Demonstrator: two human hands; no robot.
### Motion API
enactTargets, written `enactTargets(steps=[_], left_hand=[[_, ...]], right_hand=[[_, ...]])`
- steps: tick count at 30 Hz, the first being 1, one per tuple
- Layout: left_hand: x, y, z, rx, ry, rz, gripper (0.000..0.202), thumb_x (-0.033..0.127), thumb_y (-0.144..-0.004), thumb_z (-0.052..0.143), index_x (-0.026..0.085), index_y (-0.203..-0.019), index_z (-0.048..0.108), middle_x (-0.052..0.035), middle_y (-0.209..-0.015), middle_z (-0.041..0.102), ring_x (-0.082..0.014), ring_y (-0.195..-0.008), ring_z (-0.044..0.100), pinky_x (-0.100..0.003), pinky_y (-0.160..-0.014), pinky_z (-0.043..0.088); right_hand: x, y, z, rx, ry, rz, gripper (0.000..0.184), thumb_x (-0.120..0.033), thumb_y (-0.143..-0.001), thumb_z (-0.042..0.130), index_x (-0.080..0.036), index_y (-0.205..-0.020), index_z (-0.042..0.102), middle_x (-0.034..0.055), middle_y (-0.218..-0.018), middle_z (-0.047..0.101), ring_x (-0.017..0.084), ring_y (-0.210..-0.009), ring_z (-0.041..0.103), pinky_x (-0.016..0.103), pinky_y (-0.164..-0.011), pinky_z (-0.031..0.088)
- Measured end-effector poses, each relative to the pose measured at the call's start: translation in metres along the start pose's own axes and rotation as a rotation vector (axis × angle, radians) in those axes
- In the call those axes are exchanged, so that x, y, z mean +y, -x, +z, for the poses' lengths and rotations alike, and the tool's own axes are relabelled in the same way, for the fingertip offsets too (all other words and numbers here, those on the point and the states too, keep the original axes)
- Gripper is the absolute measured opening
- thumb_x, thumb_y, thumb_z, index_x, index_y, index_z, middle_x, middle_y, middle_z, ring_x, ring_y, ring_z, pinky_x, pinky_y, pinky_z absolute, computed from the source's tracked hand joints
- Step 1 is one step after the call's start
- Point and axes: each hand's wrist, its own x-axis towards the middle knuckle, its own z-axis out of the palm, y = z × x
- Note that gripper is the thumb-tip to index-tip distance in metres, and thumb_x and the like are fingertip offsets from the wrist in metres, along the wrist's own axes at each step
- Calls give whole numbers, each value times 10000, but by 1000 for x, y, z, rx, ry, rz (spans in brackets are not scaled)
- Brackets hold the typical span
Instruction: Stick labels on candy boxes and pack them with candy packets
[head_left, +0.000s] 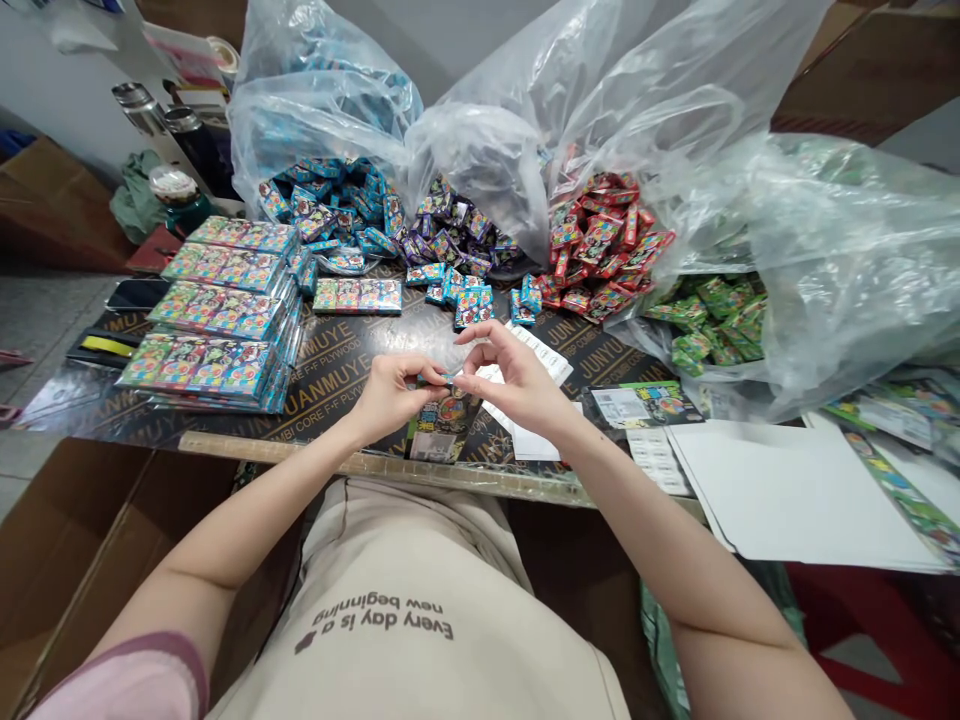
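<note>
My left hand (394, 392) and my right hand (510, 380) meet over the near edge of the dark plywood board (337, 350). Both pinch the top of a small printed packet (441, 420) that hangs between them, fingertips closed on its upper edge. The right hand's other fingers are raised and spread. White sticker sheets (536, 352) lie just behind the right hand. A row of small colourful packs (357, 295) lies flat beyond the left hand.
Stacks of packed colourful rows (217, 310) fill the left. Clear plastic bags hold blue packs (330, 210), purple packs (457, 235), red packs (600, 250) and green packs (712, 320). White sheets (795, 490) lie right. Cardboard boxes (67, 540) stand lower left.
</note>
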Motion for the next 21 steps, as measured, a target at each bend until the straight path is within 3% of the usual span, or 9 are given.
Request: enactTargets(steps=[8, 15, 18, 21], left_hand=[[2, 2, 1, 6, 5, -48, 37, 160, -669, 744, 147, -658, 711, -72, -776, 742, -192, -763, 697, -292, -724, 539], [10, 6, 5, 23, -89, 62, 81, 186, -668, 732, 143, -652, 665, -62, -756, 731, -179, -736, 686, -278, -691, 520], [12, 6, 9, 75, -141, 59, 157, 207, -657, 765, 143, -628, 624, -43, -704, 708, -163, -688, 666, -262, -660, 493], [9, 8, 12, 106, -156, 37, 156, 207, -670, 762, 150, -670, 617, -21, -692, 683, -143, -666, 641, -250, -654, 478]], right_hand=[[7, -1, 8, -17, 82, -19, 372, -168, -798, 621, -234, -1138, 485, -55, -686, 489, 122, -657, 527, 276, -676, 440], [2, 4, 13, 49, 97, 40, 388, -144, -773, 614, -253, -1125, 494, -60, -677, 473, 122, -643, 523, 271, -646, 441], [7, 2, 14, 115, -35, 120, 523, -159, -694, 676, -270, -1164, 477, -66, -702, 475, 121, -658, 524, 261, -627, 433], [17, -5, 15, 88, -372, 347, 587, -179, -583, 732, -259, -1113, 493, -84, -659, 483, 108, -589, 498, 240, -564, 411]])
